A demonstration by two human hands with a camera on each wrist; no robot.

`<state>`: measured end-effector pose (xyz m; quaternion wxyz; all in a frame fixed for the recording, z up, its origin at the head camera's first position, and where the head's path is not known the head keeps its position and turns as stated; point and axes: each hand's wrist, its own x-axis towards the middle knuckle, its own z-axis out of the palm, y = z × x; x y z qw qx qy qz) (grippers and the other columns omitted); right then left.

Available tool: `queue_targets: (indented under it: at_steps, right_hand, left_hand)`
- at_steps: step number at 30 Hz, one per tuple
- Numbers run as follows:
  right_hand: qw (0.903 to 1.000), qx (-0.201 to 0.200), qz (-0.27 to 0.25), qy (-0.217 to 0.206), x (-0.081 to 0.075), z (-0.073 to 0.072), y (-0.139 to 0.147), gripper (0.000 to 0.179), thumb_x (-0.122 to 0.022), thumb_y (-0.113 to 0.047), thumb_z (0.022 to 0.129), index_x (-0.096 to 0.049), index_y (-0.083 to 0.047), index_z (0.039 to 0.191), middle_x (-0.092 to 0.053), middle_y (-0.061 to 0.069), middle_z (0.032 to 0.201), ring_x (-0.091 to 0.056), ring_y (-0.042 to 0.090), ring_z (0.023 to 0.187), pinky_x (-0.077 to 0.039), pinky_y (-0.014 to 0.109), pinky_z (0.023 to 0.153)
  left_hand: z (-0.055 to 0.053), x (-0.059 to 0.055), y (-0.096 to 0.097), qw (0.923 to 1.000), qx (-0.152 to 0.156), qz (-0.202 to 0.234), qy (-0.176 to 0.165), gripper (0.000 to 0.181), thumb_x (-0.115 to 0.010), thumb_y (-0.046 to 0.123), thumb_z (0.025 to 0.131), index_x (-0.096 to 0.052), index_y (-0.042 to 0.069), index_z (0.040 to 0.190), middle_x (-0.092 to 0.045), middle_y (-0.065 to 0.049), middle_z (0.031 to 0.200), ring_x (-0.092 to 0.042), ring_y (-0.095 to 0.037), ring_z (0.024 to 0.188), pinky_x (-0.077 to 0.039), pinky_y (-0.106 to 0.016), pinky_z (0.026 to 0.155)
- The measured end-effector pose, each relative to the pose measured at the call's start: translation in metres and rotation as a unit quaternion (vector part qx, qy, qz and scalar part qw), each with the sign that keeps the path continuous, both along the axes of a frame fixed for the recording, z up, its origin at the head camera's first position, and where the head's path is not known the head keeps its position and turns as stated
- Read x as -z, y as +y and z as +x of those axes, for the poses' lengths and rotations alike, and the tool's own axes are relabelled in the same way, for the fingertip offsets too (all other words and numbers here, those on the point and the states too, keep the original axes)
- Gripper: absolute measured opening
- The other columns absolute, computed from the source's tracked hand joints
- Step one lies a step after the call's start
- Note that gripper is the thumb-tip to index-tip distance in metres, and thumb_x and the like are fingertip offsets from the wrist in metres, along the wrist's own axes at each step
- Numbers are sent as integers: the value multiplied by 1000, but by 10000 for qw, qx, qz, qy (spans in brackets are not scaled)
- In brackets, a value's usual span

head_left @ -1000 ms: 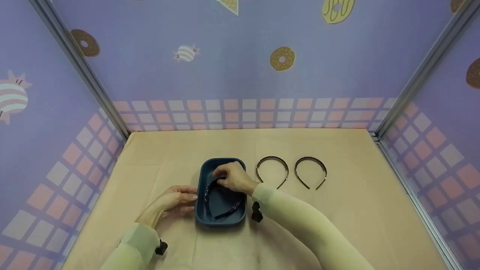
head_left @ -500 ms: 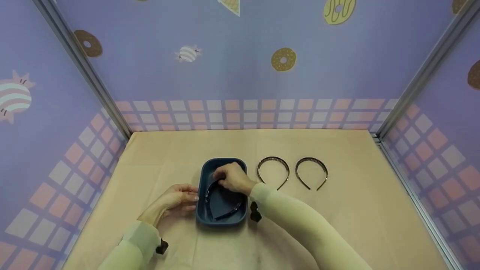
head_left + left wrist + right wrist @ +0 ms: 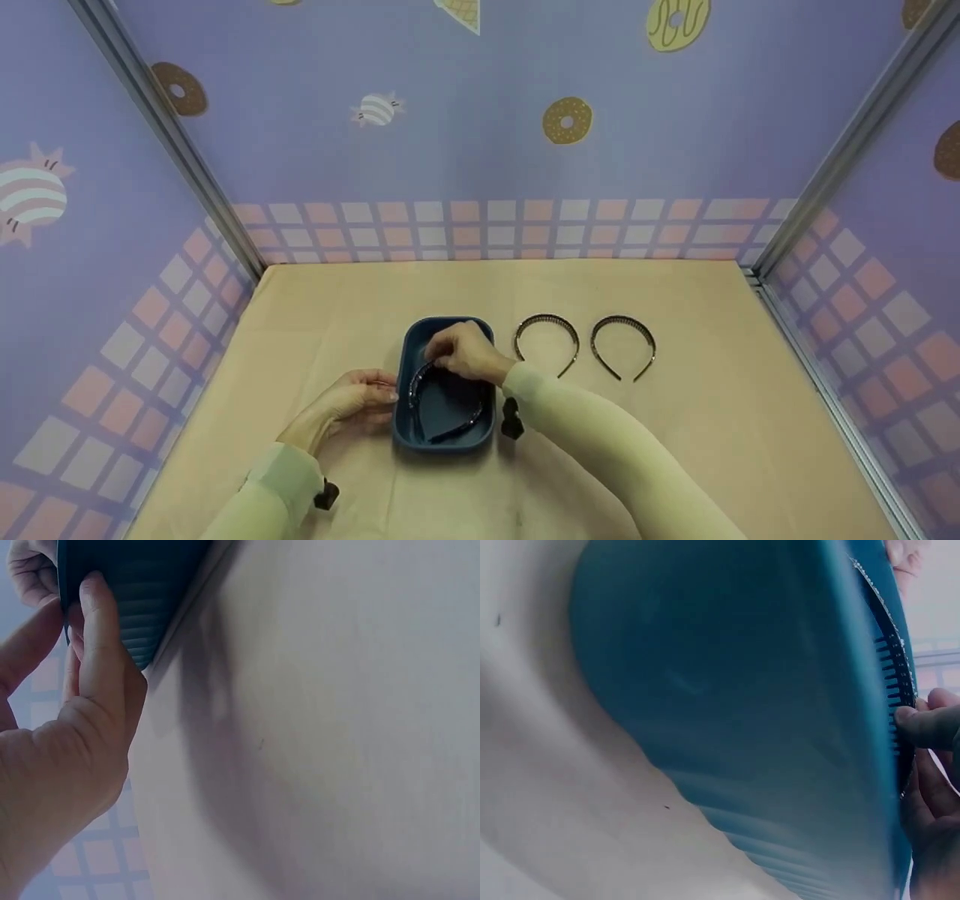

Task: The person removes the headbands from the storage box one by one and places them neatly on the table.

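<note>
A dark headband (image 3: pixel 415 386) with a comb-toothed inner edge and small shiny stones lies partly inside a deep blue tray (image 3: pixel 442 448). My right hand (image 3: pixel 466 352) reaches over the tray and pinches the top of the band's curve between thumb and fingers. In the right wrist view the thumb presses against the teeth of the headband (image 3: pixel 894 667). My left hand (image 3: pixel 356 397) is at the tray's left side, its fairly straight fingers touching the outer wall near the rim. The left wrist view shows one finger of the left hand (image 3: pixel 82 712) against the ribbed wall.
Two similar headbands lie to the right of the tray: a nearer headband (image 3: pixel 546 318) and a farther headband (image 3: pixel 624 318), their tips towards me. The cream tablecloth (image 3: pixel 712 435) covers the table. Patterned purple walls (image 3: pixel 465 165) stand behind and at both sides.
The gripped headband has tilted or shifted very slightly within the tray. Both hands stay almost where they were, and the head view has drifted a little.
</note>
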<state>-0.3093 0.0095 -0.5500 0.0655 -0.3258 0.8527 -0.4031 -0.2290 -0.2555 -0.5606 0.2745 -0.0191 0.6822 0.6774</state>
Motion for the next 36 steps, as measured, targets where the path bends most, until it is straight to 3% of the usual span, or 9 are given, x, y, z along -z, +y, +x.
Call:
queue_targets:
  at_steps: [7,12,22,29,36]
  right_hand:
    - [9986,-227,-166,-450,-13,-7,2,17,-83,10,92,-87,-5,98,-88,11,100,-81,16,91,-61,17,80]
    - [9980,-290,-335,-448,-23,-14,9,17,-80,12,91,-87,-2,99,-87,15,101,-82,20,92,-61,18,80]
    - [9948,-87,-711,-718,-46,-31,27,18,-81,13,92,-85,3,106,-86,22,107,-83,21,96,-65,22,86]
    - [9948,-313,-548,-801,-66,-46,49,18,-81,14,90,-84,5,105,-86,23,105,-81,19,92,-62,18,83]
    - [9925,-357,-127,-1162,-77,-57,91,18,-81,14,90,-84,4,105,-85,21,104,-82,22,93,-64,20,82]
  left_hand:
    - [1,0,0,10000,-1,83,6,19,-75,1,100,-71,4,118,-79,5,98,-77,-7,89,-67,-25,78]
    - [0,1,1,10000,-25,87,-30,18,-74,1,100,-71,7,117,-78,6,98,-76,-7,88,-66,-25,77]
    - [0,3,0,9996,-97,208,-150,24,-74,-1,101,-69,2,124,-78,3,99,-77,-8,86,-66,-23,74]
    - [-1,4,-2,9997,-43,207,-155,30,-73,-1,102,-66,-3,131,-80,2,102,-78,-10,91,-67,-24,75]
    - [-1,4,-2,9996,-82,145,-240,30,-74,0,101,-66,-2,130,-79,1,103,-77,-10,92,-67,-26,78]
